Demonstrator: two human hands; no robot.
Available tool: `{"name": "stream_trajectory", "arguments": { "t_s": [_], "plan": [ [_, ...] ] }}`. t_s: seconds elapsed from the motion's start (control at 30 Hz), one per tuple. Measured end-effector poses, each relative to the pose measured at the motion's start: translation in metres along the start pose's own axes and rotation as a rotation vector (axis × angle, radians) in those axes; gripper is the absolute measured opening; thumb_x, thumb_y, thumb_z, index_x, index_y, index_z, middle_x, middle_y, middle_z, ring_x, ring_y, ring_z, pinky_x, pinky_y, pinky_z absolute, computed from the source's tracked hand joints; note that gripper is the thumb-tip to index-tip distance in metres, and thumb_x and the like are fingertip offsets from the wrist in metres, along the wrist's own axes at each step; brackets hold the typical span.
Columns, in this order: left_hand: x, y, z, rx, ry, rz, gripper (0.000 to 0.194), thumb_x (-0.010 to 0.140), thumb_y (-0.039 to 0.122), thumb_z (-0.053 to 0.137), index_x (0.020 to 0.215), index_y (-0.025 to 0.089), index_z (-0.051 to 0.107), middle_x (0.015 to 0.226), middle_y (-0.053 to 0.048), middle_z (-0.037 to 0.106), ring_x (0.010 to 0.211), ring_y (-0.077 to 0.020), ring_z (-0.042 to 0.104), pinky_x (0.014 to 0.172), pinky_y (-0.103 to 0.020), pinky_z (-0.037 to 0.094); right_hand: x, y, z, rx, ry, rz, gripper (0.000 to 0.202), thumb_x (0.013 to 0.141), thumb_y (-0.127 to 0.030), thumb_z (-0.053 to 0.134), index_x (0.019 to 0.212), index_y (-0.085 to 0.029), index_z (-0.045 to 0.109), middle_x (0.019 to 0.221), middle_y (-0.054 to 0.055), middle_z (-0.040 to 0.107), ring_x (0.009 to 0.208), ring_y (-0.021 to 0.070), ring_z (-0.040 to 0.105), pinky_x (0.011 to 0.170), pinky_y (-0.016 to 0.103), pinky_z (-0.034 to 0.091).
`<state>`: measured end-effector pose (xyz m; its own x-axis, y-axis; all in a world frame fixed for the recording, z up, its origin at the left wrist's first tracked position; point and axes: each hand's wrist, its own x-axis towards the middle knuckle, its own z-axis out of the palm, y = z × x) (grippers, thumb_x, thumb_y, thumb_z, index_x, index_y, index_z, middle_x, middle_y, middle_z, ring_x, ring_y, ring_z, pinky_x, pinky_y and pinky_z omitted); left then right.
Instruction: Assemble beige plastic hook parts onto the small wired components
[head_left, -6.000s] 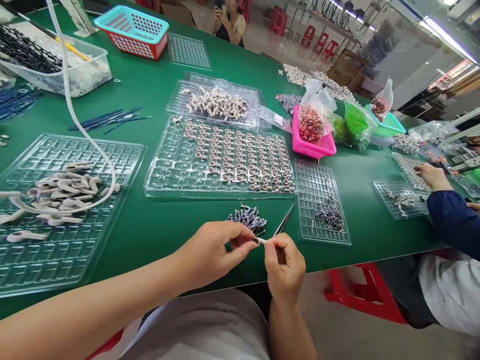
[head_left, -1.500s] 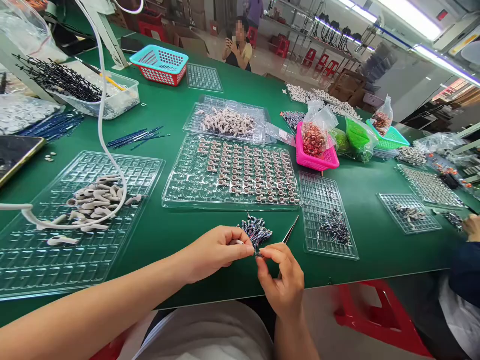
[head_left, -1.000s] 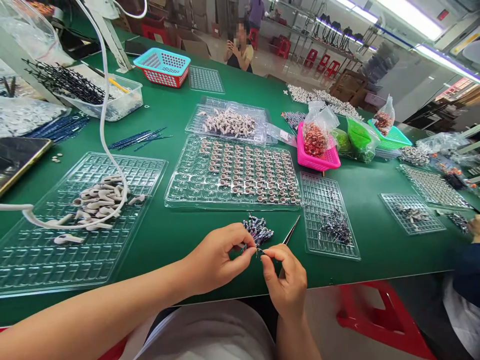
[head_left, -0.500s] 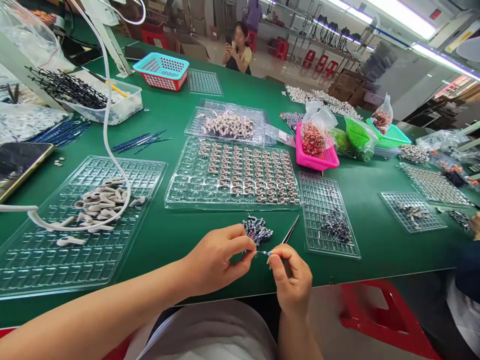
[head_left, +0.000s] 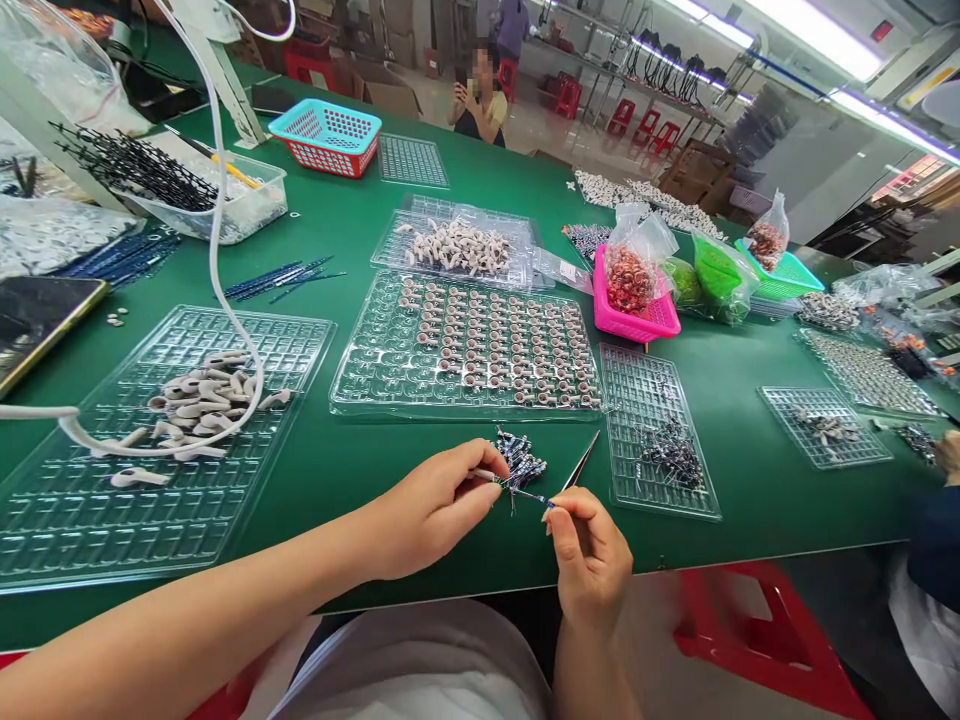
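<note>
My left hand (head_left: 439, 515) is closed, thumb and fingers pinching a small whitish stem-shaped piece (head_left: 486, 475), probably an earbud shell. Facing it, my right hand (head_left: 592, 560) pinches the end of a thin blue circuit strip (head_left: 551, 504). A fine wire or strip spans the gap between the two hands. Just beyond the fingertips lies a pile of small circuit boards with wires (head_left: 521, 455). Pointed tweezers (head_left: 582, 460) stick out behind my right hand; whether that hand holds them, I cannot tell.
A clear tray (head_left: 465, 350) with rows of earbud shells lies ahead. Loose shells (head_left: 202, 405) rest on the left tray under a white cable (head_left: 215, 200). Wired parts fill the right tray (head_left: 626, 400). A pink basket (head_left: 637, 320) stands beyond. A co-worker's hand (head_left: 949, 455) is far right.
A whitish stem piece now shows in my left fingers. My right hand has shifted slightly right with the strip, and the hands are a little farther apart.
</note>
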<state>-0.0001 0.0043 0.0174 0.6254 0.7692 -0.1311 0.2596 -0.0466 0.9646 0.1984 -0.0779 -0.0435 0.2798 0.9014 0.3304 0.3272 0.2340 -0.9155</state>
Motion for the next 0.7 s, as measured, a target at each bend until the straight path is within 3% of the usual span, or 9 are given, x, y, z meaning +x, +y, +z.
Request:
{"name": "stream_trajectory", "arguments": {
  "t_s": [0.17, 0.27, 0.43, 0.7],
  "plan": [
    [0.002, -0.004, 0.002, -0.364, -0.099, -0.152, 0.026, 0.098, 0.037, 0.040, 0.107, 0.017, 0.053, 0.072, 0.004, 0.041, 0.061, -0.0120, 0.037, 0.055, -0.025, 0.033, -0.002, 0.002, 0.000, -0.045, 0.028, -0.026, 0.006, 0.091, -0.020, 0.060, 0.094, -0.020, 0.066, 0.083, 0.002, 0.063, 0.064, 0.0111, 0.059, 0.051, 0.022, 0.045],
    [0.004, -0.004, 0.007, -0.398, -0.065, -0.153, 0.030, 0.098, 0.043, 0.044, 0.106, 0.017, 0.055, 0.081, 0.000, 0.052, 0.066, -0.0126, 0.047, 0.058, -0.026, 0.039, -0.003, 0.001, 0.001, -0.065, 0.031, -0.060, 0.007, 0.092, -0.020, 0.060, 0.094, -0.020, 0.066, 0.083, 0.003, 0.063, 0.066, 0.0127, 0.060, 0.051, 0.023, 0.045],
    [0.009, -0.002, 0.010, -0.533, -0.024, -0.155, 0.026, 0.090, 0.039, 0.060, 0.104, 0.017, 0.052, 0.099, -0.006, 0.066, 0.079, -0.0161, 0.061, 0.068, -0.029, 0.048, -0.003, -0.001, 0.002, -0.079, 0.065, -0.096, 0.008, 0.091, -0.018, 0.060, 0.096, -0.021, 0.067, 0.084, 0.003, 0.065, 0.068, 0.0134, 0.061, 0.052, 0.023, 0.046],
    [0.010, -0.003, 0.007, -0.437, 0.041, -0.216, 0.028, 0.082, 0.042, 0.067, 0.093, 0.017, 0.064, 0.081, 0.001, 0.062, 0.069, -0.0136, 0.057, 0.071, -0.029, 0.047, -0.004, -0.002, 0.003, -0.082, 0.071, -0.152, 0.017, 0.089, -0.011, 0.061, 0.101, -0.022, 0.067, 0.086, 0.004, 0.066, 0.069, 0.0128, 0.060, 0.043, 0.020, 0.039]
  ]
}}
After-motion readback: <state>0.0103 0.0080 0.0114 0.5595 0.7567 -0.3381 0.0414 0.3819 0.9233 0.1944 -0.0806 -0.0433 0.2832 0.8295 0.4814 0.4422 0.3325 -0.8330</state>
